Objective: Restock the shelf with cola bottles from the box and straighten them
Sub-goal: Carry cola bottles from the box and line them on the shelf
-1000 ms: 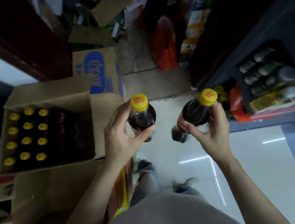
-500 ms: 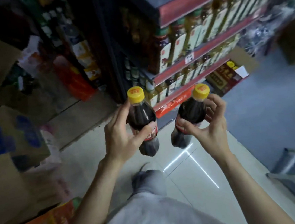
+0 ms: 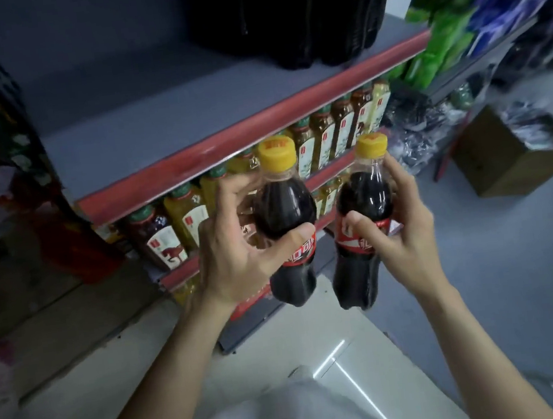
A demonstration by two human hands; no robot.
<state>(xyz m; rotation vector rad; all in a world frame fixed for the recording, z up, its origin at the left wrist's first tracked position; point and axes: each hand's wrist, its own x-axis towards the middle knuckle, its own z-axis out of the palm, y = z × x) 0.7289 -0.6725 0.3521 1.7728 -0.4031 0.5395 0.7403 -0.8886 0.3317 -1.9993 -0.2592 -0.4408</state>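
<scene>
I hold two small cola bottles with yellow caps and red labels, both upright, in front of the shelving. My left hand (image 3: 238, 248) grips the left cola bottle (image 3: 285, 208) around its shoulder. My right hand (image 3: 398, 230) grips the right cola bottle (image 3: 366, 195) at its label. Above them lies the grey shelf (image 3: 161, 119) with a red front edge, mostly bare on its left. Large dark cola bottles (image 3: 308, 16) stand at the shelf's back right. The box is out of view.
Rows of tea and juice bottles (image 3: 325, 135) fill the lower shelves behind my hands. A brown cardboard box (image 3: 504, 162) sits on the floor at right, beside a rack of green and blue packets (image 3: 447, 24). Dark goods crowd the left side.
My view has swung from the box on the floor up to the shelving. Both hands kept their bottles and carried them closer to the grey shelf.
</scene>
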